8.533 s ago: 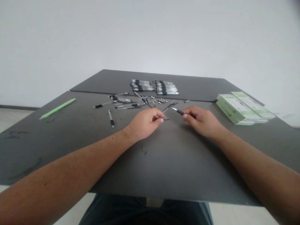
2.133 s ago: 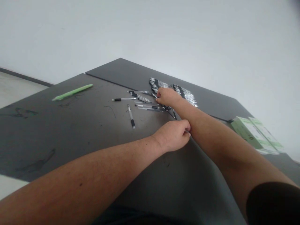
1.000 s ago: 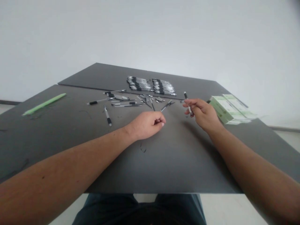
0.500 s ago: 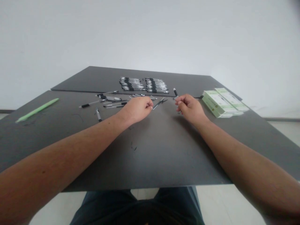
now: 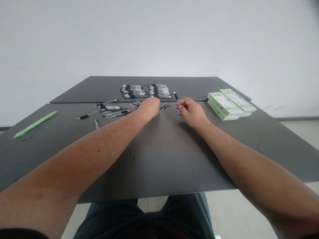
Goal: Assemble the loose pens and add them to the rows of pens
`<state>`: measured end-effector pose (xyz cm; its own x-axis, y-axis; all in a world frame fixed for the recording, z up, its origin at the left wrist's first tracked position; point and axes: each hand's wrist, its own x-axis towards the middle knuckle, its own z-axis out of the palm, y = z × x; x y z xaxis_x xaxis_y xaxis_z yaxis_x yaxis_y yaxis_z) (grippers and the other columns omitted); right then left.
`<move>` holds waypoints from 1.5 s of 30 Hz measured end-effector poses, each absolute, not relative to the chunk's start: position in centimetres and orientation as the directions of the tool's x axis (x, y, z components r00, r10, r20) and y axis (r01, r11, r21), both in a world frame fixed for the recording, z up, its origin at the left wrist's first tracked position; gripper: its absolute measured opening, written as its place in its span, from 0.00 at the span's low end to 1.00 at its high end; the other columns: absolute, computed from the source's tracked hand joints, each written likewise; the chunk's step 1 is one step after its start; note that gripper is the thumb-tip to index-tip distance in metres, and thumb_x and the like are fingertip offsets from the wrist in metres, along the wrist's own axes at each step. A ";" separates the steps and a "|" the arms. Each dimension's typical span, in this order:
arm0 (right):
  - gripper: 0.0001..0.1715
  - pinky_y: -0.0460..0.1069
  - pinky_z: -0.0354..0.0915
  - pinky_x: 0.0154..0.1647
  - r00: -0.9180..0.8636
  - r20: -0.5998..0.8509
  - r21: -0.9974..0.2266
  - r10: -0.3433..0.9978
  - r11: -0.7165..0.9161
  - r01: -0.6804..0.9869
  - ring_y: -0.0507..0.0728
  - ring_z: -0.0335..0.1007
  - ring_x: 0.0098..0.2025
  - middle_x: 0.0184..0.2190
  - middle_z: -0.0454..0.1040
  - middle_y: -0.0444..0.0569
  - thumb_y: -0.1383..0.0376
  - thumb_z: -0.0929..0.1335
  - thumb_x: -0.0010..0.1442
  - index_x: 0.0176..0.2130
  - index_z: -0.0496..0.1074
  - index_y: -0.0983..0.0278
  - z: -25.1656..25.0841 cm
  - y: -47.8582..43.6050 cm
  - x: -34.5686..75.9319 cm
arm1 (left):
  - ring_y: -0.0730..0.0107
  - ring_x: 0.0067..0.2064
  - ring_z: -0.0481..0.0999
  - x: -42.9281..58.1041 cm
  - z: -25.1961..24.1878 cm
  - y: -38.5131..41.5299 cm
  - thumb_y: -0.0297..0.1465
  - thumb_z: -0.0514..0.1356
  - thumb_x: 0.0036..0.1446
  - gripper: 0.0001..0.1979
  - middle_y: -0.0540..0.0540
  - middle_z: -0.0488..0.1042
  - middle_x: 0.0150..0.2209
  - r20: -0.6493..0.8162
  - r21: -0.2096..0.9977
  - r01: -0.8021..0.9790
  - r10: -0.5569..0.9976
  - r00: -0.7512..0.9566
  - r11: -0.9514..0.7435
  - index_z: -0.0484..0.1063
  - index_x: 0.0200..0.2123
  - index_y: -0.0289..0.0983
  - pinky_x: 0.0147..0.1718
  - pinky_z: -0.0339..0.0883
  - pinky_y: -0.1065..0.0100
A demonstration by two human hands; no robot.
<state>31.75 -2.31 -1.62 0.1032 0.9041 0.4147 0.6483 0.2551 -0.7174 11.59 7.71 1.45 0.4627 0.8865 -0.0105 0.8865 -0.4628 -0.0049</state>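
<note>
My right hand (image 5: pixel 190 113) is closed around a pen (image 5: pixel 175 96) with a black grip, its upper end sticking up past the fingers. To its left, my left hand (image 5: pixel 151 107) is low over the table with the fingers curled under; what they hold, if anything, is hidden. Just right of that hand lie thin pen parts (image 5: pixel 167 107). Loose clear pens with black grips (image 5: pixel 116 114) are scattered left of my left hand, partly behind the forearm. Farther back, pens are laid side by side in two groups, a left row (image 5: pixel 133 91) and a right row (image 5: pixel 159 90).
White and green boxes (image 5: pixel 225 106) are stacked on the right side of the dark table (image 5: pixel 159 159). A long light-green stick-like object (image 5: pixel 36 124) lies at the left. A seam crosses the table in front of the pen rows. A pale wall (image 5: pixel 159 39) stands behind.
My left hand has reached farther forward, its fingers now turned out of sight. My right hand still holds the pen. The whole view has shifted slightly.
</note>
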 end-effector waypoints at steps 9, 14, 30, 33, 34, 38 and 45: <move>0.11 0.56 0.74 0.43 0.067 0.429 -0.705 0.901 0.288 0.648 0.59 0.81 0.34 0.31 0.82 0.44 0.61 0.68 0.68 0.47 0.79 0.57 -1.7 -2.2 31.9 | 0.52 0.40 0.84 11.0 0.7 9.7 0.33 0.69 0.52 0.04 0.45 0.77 0.23 -0.011 0.056 0.867 0.868 0.497 -0.496 0.85 0.29 0.40 0.46 0.75 0.62; 0.10 0.56 0.75 0.43 0.058 0.432 -0.702 0.900 0.296 0.648 0.59 0.81 0.33 0.32 0.82 0.45 0.61 0.68 0.68 0.47 0.79 0.58 -1.6 -2.2 32.0 | 0.58 0.32 0.79 10.4 1.3 9.3 0.33 0.67 0.51 0.05 0.48 0.74 0.20 0.041 0.102 0.838 0.844 0.535 -0.536 0.83 0.26 0.41 0.35 0.70 0.65; 0.25 0.61 0.78 0.52 -0.141 0.452 -0.610 0.881 0.421 0.671 0.62 0.83 0.39 0.44 0.87 0.53 0.64 0.68 0.68 0.63 0.75 0.60 -1.8 -3.0 31.1 | 0.58 0.38 0.79 -1.8 1.7 2.4 0.41 0.56 0.71 0.16 0.43 0.82 0.36 0.263 0.307 0.719 0.782 0.565 -0.623 0.78 0.37 0.39 0.40 0.70 0.61; 0.21 0.62 0.78 0.56 -0.208 0.432 -0.523 0.877 0.432 0.735 0.64 0.84 0.43 0.46 0.88 0.55 0.63 0.67 0.70 0.58 0.82 0.60 -1.4 -3.4 31.0 | 0.54 0.46 0.82 -2.9 1.1 3.3 0.40 0.53 0.73 0.18 0.39 0.85 0.44 0.282 0.188 0.687 0.708 0.647 -0.702 0.81 0.44 0.38 0.48 0.73 0.59; 0.20 0.62 0.78 0.57 -0.221 0.430 -0.501 0.875 0.435 0.748 0.64 0.84 0.45 0.47 0.88 0.55 0.63 0.67 0.71 0.57 0.83 0.59 -1.3 -3.5 31.0 | 0.52 0.48 0.83 -3.1 0.9 3.6 0.41 0.53 0.74 0.19 0.38 0.86 0.46 0.285 0.163 0.681 0.695 0.661 -0.714 0.82 0.46 0.38 0.50 0.73 0.58; 0.19 0.61 0.77 0.58 -0.251 0.462 -0.420 0.850 0.459 0.783 0.66 0.84 0.51 0.49 0.89 0.54 0.64 0.67 0.71 0.54 0.86 0.57 -1.0 -3.8 31.2 | 0.49 0.54 0.84 -3.4 0.6 4.2 0.40 0.52 0.76 0.21 0.37 0.87 0.50 0.320 0.088 0.657 0.646 0.693 -0.749 0.84 0.51 0.38 0.56 0.74 0.55; 0.19 0.60 0.77 0.57 -0.292 0.491 -0.331 0.821 0.485 0.809 0.66 0.84 0.52 0.48 0.89 0.54 0.64 0.67 0.73 0.53 0.87 0.57 -0.9 -3.9 31.5 | 0.50 0.53 0.83 -2.7 1.0 3.2 0.38 0.52 0.78 0.22 0.37 0.85 0.47 0.306 0.009 0.598 0.572 0.762 -0.801 0.85 0.51 0.36 0.57 0.73 0.55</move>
